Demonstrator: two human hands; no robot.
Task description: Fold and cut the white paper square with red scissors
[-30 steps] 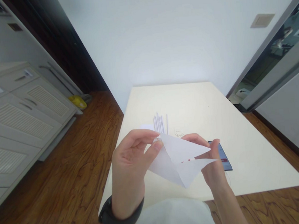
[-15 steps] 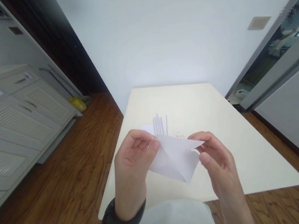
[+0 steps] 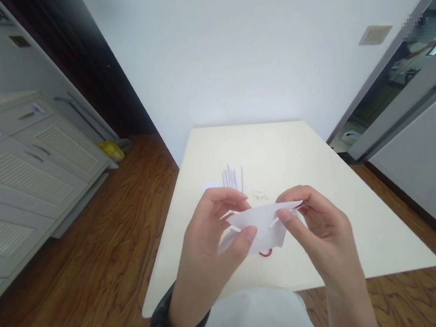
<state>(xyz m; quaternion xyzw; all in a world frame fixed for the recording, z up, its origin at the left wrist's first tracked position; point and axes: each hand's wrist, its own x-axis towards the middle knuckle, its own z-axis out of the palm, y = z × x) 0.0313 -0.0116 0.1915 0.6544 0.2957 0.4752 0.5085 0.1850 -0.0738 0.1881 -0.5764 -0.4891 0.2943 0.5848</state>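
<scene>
Head cam only, looks fwd & down, close over table (image 3: 316,155).

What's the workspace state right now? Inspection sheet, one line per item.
Surface: cream table, set against a white wall.
Job's things: white folded paper held above the table, pinched at both ends.
Clutter: thin white rolled sticks lying side by side at mid table; a small pale scrap beside them; a red bit shows under the paper, what it is cannot be told.
Hands: left hand and right hand both grip the paper; dark wristband on the left wrist.
Cables: nothing seen.
Surroundings: wood floor, white cabinets on the left, doorway on the right.
</scene>
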